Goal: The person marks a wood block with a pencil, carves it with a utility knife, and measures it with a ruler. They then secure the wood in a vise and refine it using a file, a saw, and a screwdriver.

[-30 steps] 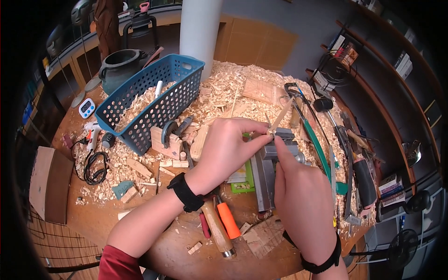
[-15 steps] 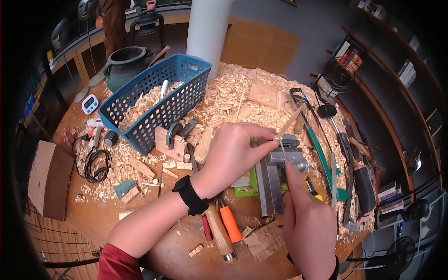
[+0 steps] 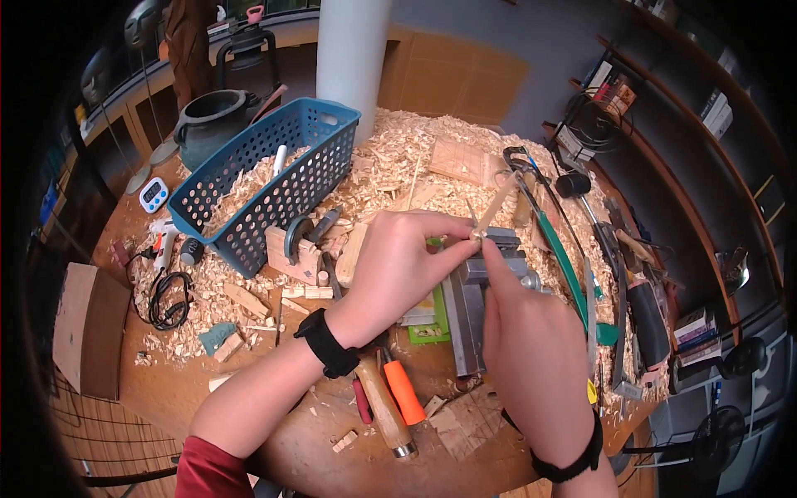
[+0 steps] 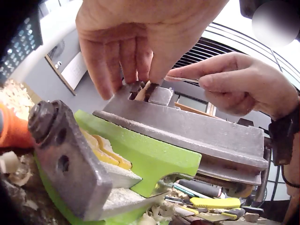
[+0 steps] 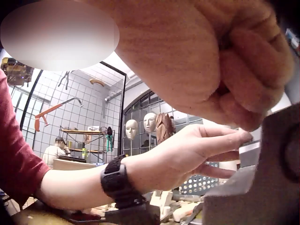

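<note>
A grey metal vise [image 3: 466, 319] stands at the table's middle, with a small pale wooden piece [image 4: 142, 92] at its jaws. In the head view a slim wooden strip [image 3: 496, 204] sticks up past the fingertips. My left hand [image 3: 403, 257] pinches the wooden piece between thumb and forefinger, right over the vise. From the right, my right hand [image 3: 540, 349] grips a slim metal file [image 4: 185, 79], forefinger stretched along it. The file's tip meets the left fingertips, and in the head view the fingers mostly hide it.
Wood shavings [image 3: 398, 149] cover the back of the table around a blue basket [image 3: 274, 199]. An orange-handled tool [image 3: 403, 392] and a wooden-handled one [image 3: 383, 407] lie near the front. Saws, a mallet [image 3: 573, 184] and other tools line the right side.
My right hand drew back toward me half a second ago, baring the file, and has since pushed forward to the left fingertips. The left hand keeps its pinch.
</note>
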The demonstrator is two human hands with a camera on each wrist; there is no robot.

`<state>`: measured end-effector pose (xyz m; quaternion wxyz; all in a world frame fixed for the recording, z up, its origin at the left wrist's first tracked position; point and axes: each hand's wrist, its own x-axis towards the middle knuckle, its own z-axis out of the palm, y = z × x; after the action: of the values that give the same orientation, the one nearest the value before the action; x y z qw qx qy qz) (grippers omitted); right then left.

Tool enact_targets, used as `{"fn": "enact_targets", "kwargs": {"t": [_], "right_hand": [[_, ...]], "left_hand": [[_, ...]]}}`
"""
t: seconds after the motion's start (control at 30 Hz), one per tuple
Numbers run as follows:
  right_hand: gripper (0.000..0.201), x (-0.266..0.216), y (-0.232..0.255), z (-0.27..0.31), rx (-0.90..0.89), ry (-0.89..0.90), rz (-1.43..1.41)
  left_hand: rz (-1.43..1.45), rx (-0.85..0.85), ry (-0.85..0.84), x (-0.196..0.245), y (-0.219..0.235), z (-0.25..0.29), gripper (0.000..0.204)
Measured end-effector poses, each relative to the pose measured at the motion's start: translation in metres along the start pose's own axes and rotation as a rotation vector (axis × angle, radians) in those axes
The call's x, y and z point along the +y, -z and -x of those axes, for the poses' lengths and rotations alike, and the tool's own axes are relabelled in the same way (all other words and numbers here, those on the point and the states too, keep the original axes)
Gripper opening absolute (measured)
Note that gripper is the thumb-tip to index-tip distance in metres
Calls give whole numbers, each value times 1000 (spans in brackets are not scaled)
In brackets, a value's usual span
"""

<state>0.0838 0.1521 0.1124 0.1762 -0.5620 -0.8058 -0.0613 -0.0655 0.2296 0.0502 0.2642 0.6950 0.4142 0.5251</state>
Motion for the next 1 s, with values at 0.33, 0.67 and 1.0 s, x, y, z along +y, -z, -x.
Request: {"fn": "enact_targets", "kwargs": {"t": [0.33,0.67,1.0], "right_hand": [[43,0,-1,-1,-6,-6,15],[46,-4,8,11,-54,-41,37],[49,-2,6,13,-18,-5,70]], "left_hand": [[-7,1,3,-1,1,-1,18],[-8,-8,5,-1,2,-2,19],[-11,-18,18,1,0,-1,20]]}}
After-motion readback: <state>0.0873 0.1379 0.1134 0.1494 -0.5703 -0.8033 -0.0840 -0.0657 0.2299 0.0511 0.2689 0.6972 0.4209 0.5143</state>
